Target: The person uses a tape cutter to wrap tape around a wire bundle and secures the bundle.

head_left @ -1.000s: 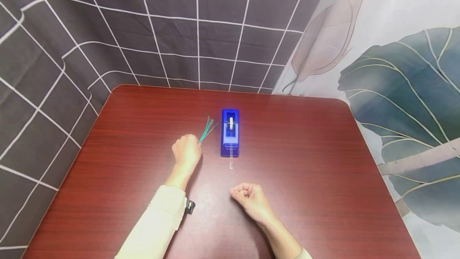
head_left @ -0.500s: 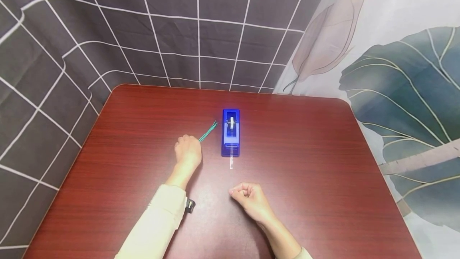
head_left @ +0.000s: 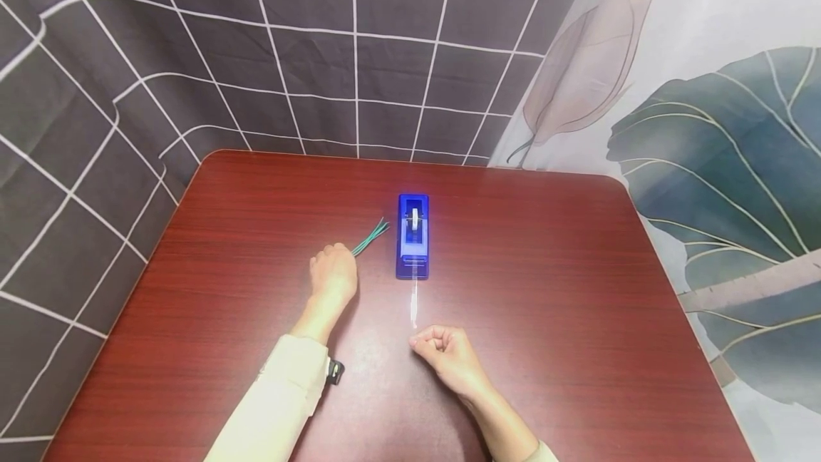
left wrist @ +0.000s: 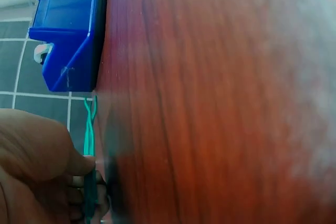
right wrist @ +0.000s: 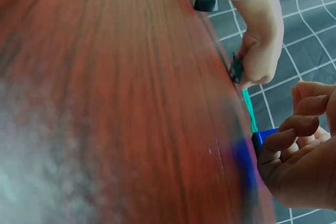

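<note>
Okay, head cam first: over the last second the green ties went from fanned out to crossed, and their loose ends now lean toward the blue dispenser without touching it. Left hand turned a bit along with them. The visible strip of tape also runs further, almost to the right hand, though on clear tape that could just be glare. For the job, I'd say that leaves both materials in hand, ties and tape well apart. Dispenser's standing mid-bench.

Left wrist cam: thumb and fingers are pinching the ties, tips pointing at the dispenser.

Right wrist cam: fingers curled in, tape lost from this angle. From the head view they look pressed together, probably pinching its end.

Count: two hands, one dispenser, one roll in it, one strip out. Ties, at least two; can't get an exact number.
</note>
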`<control>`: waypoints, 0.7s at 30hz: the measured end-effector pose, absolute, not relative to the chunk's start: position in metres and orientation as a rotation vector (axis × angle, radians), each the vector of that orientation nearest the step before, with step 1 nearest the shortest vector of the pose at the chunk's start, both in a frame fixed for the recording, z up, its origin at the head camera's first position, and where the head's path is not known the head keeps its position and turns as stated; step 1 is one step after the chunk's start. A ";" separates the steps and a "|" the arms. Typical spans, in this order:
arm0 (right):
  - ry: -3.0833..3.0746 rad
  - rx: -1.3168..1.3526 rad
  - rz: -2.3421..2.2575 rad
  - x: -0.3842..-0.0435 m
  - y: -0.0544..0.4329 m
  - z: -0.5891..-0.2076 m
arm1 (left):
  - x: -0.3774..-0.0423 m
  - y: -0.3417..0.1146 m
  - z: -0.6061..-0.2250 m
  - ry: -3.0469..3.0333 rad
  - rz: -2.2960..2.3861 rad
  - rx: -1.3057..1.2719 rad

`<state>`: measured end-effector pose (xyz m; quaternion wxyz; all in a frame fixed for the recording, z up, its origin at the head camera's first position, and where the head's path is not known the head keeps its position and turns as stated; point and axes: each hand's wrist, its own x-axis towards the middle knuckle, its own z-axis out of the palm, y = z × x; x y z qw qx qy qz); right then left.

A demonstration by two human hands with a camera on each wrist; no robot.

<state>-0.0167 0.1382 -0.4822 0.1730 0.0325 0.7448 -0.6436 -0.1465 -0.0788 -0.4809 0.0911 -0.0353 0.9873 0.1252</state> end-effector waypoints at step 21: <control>2.120 0.092 -1.815 -0.016 0.137 -0.479 | -0.140 -0.093 -0.481 3.028 0.498 -0.199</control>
